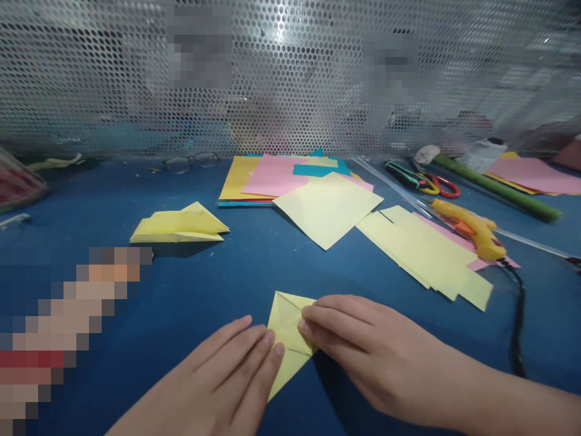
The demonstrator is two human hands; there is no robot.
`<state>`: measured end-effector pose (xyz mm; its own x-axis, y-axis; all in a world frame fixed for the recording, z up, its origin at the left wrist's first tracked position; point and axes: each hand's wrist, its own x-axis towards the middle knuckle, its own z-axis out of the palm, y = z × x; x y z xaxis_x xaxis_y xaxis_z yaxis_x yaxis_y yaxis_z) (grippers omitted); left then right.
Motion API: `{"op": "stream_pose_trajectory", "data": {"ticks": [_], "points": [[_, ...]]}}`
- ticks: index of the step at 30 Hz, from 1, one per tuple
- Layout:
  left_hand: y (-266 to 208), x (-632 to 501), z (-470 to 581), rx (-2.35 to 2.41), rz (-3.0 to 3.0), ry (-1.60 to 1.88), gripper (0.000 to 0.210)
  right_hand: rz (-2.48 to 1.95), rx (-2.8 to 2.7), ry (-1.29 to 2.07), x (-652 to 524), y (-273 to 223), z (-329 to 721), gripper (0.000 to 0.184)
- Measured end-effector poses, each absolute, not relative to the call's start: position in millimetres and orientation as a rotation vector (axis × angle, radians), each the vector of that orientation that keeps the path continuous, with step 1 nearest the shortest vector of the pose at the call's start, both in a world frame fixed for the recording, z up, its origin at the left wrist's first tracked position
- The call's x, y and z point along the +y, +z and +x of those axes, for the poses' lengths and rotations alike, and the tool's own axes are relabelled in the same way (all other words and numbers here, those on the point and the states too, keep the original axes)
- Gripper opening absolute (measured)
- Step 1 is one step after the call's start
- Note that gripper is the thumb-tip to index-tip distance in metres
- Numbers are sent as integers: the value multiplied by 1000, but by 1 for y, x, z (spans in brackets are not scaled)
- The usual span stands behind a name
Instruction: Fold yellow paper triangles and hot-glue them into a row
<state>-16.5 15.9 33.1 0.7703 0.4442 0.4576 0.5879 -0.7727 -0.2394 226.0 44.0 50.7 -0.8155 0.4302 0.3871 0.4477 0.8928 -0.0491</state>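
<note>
You appear to be at a creasing step, with the folded yellow paper [287, 313] lying on the blue table [181, 284] right in front of you, between your two hands. Your left hand [222, 372] lays its fingers, stretched and close together, on the left edge; your right hand [381, 342] has its fingertips bunched on the right edge. You can't tell from here whether either thumb pinches from beneath. The next move, I judge, calls for even pressure along the crease — keep the edges lined up and let one hand steady the sheet.

Now the count: one piece under your fingers, and one more folded piece [177, 229] well apart to the left. Ahead lies one pale square sheet [329, 212], overlapping one stack of coloured paper [267, 178]. To its right sits one pile of yellow strips [417, 251] — how many strips, the overlap hides. Beyond those, you have one yellow glue gun [472, 230], one green stick [499, 188] and one pair of glasses [190, 160].
</note>
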Motion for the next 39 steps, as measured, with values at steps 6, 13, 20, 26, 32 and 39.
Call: {"op": "stream_pose_trajectory", "data": {"ticks": [6, 13, 20, 26, 32, 39], "points": [[35, 19, -11, -817, -2590, -515, 40, -649, -2763, 70, 46, 47, 226, 31], [42, 20, -7, -891, -2600, -340, 46, -674, -2842, -11, 44, 50, 224, 28], [30, 6, -12, -921, -2564, -313, 50, -811, -2618, -454, 24, 45, 207, 33], [32, 4, -15, -877, -2556, -337, 35, -737, -2665, -577, 16, 43, 209, 26], [29, 7, -14, -892, -2569, -293, 34, -679, -2657, -605, 14, 41, 209, 35], [31, 8, -10, -872, -2582, -292, 39, -693, -2693, -461, 17, 43, 218, 33]]}}
